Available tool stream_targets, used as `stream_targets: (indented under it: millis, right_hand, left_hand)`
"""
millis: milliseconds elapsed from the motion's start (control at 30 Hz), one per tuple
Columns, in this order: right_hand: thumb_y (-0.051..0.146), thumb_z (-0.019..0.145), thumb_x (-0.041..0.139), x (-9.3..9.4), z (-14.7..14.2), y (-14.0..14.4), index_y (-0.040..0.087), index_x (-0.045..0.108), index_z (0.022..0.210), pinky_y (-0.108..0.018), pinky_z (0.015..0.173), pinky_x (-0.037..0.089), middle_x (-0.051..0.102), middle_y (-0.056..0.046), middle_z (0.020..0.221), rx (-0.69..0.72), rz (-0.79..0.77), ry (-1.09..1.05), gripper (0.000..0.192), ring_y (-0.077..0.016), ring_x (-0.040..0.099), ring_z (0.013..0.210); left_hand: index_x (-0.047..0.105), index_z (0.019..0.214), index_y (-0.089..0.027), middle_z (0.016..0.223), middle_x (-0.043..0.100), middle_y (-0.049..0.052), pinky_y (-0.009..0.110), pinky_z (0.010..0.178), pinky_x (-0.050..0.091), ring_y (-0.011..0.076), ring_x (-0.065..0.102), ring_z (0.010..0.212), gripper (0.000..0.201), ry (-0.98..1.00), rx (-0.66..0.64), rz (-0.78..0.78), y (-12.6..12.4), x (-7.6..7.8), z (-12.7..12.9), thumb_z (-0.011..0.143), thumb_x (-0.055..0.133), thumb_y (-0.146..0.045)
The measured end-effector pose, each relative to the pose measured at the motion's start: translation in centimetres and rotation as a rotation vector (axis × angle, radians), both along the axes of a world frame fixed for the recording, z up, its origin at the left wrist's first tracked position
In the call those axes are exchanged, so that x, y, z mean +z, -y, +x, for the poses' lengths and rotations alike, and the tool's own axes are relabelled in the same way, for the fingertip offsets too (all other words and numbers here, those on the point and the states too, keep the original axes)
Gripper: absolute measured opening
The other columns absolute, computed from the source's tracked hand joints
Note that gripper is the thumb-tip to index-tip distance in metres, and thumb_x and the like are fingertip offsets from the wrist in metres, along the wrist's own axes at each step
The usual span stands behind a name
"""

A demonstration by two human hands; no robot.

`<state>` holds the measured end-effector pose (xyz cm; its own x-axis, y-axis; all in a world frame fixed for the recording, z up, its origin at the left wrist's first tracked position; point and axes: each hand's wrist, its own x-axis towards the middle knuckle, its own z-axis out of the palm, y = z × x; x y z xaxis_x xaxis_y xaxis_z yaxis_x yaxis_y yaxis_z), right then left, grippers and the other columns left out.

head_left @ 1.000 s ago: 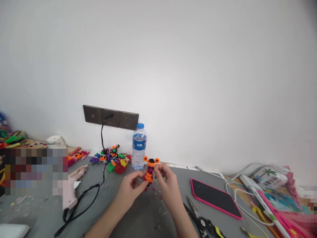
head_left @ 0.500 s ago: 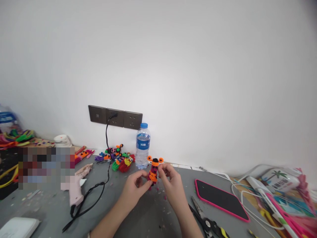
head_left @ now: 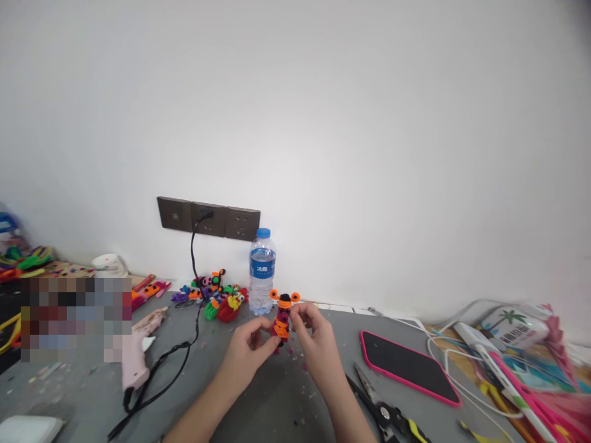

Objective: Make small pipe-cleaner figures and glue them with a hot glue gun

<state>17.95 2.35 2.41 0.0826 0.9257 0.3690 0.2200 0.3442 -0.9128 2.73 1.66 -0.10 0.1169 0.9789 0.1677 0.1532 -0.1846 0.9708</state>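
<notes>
Pinching figure [head_left: 282, 317] upright between my left hand [head_left: 249, 351] and right hand [head_left: 315, 344] above grey table [head_left: 258, 406]; white wall [head_left: 323, 123] behind, sockets [head_left: 207, 218], bottle [head_left: 261, 272] just beyond.

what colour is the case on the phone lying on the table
Pink: the phone has a bright pink case edging its black screen, seen in the head view.

Craft workbench w/ hot glue gun [head_left: 135, 357], pipe-cleaner figures [head_left: 217, 298], scissors [head_left: 383, 412] & wall sockets [head_left: 209, 219].
</notes>
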Motion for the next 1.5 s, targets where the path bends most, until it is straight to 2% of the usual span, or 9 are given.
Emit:
stream_targets:
  millis: [167, 333, 500, 600, 767, 867, 967, 1300, 1500]
  right_hand:
    - [0.039, 0.086, 0.052, 0.1, -0.1, 0.1, 0.019, 0.058, 0.076, -0.027, 0.062, 0.042, 0.060, -0.003, 0.071, -0.002, 0.010, -0.004, 0.024, -0.0182, 0.054, 0.066]
    - [0.038, 0.087, 0.052, 0.4, -0.2, 0.2, 0.020, 0.056, 0.078, -0.027, 0.063, 0.041, 0.059, -0.003, 0.074, -0.040, 0.016, -0.007, 0.021, -0.0183, 0.054, 0.068]
    - [0.041, 0.089, 0.050, 1.0, 0.4, 0.3, 0.020, 0.054, 0.076, -0.027, 0.061, 0.039, 0.054, -0.001, 0.070, -0.111, 0.015, -0.012, 0.025, -0.0176, 0.051, 0.067]
    - [0.044, 0.087, 0.051, 1.1, 0.6, 0.2, 0.020, 0.056, 0.080, -0.027, 0.060, 0.039, 0.055, -0.001, 0.071, -0.129, -0.010, -0.035, 0.026, -0.0173, 0.051, 0.066]
    - [0.043, 0.084, 0.057, 0.8, -0.4, 0.6, 0.016, 0.064, 0.095, -0.028, 0.061, 0.043, 0.064, -0.005, 0.078, 0.092, -0.137, -0.017, 0.030, -0.0175, 0.054, 0.067]
    - [0.039, 0.083, 0.059, 0.7, -1.1, 0.9, 0.016, 0.065, 0.100, -0.027, 0.061, 0.043, 0.066, -0.005, 0.085, 0.217, -0.174, 0.006, 0.028, -0.0171, 0.056, 0.069]
    - [0.036, 0.083, 0.060, 0.7, -1.3, 0.9, 0.017, 0.066, 0.098, -0.026, 0.061, 0.044, 0.067, -0.005, 0.088, 0.249, -0.167, 0.016, 0.025, -0.0167, 0.056, 0.070]
    - [0.037, 0.080, 0.062, 0.6, -0.9, 0.4, 0.017, 0.067, 0.088, -0.024, 0.052, 0.043, 0.067, -0.003, 0.071, 0.161, -0.163, -0.095, 0.023, -0.0150, 0.054, 0.058]
    - [0.044, 0.078, 0.063, 0.8, -0.4, 0.0, 0.016, 0.066, 0.087, -0.025, 0.054, 0.044, 0.063, -0.002, 0.067, 0.068, -0.127, -0.193, 0.029, -0.0153, 0.054, 0.057]
  left_hand:
    - [0.064, 0.077, -0.016, 0.065, 0.053, -0.001, 0.024, 0.054, 0.029, 0.0122, 0.038, 0.058, 0.022, 0.022, 0.009, -0.007, 0.1, -0.2, 0.0, 0.074, 0.066, -0.037]
    - [0.070, 0.082, -0.016, 0.073, 0.064, 0.002, 0.023, 0.056, 0.036, 0.0140, 0.048, 0.063, 0.029, 0.182, -0.047, -0.101, 0.2, 0.4, 0.3, 0.074, 0.069, -0.043]
    - [0.071, 0.088, -0.016, 0.068, 0.065, 0.000, 0.021, 0.051, 0.036, 0.0087, 0.044, 0.051, 0.042, 0.355, 0.168, -0.213, -0.1, 0.9, 0.1, 0.066, 0.075, -0.051]
    - [0.070, 0.092, -0.016, 0.072, 0.069, 0.002, 0.023, 0.054, 0.042, 0.0138, 0.056, 0.060, 0.046, 0.342, 0.251, -0.188, -0.3, 0.8, -0.2, 0.064, 0.076, -0.053]
    - [0.068, 0.099, -0.017, 0.094, 0.075, 0.009, 0.027, 0.066, 0.050, 0.0240, 0.067, 0.089, 0.048, 0.357, 0.256, -0.156, -0.2, 0.9, -0.4, 0.064, 0.077, -0.049]
    - [0.067, 0.090, -0.017, 0.090, 0.075, 0.008, 0.028, 0.069, 0.052, 0.0240, 0.067, 0.089, 0.040, 0.370, 0.220, -0.113, -0.2, 0.9, -0.2, 0.064, 0.077, -0.047]
    - [0.067, 0.086, -0.017, 0.087, 0.074, 0.007, 0.028, 0.070, 0.052, 0.0234, 0.067, 0.087, 0.036, 0.357, 0.166, -0.089, -0.2, 0.9, -0.1, 0.067, 0.076, -0.045]
    - [0.072, 0.091, -0.017, 0.091, 0.074, 0.008, 0.028, 0.067, 0.052, 0.0231, 0.066, 0.082, 0.030, 0.154, 0.085, -0.034, -0.2, 0.8, -0.3, 0.074, 0.068, -0.043]
    - [0.077, 0.083, -0.022, 0.082, 0.070, 0.007, 0.029, 0.066, 0.048, 0.0217, 0.063, 0.075, 0.020, -0.270, 0.011, 0.166, -0.6, 0.0, -0.9, 0.082, 0.057, -0.027]
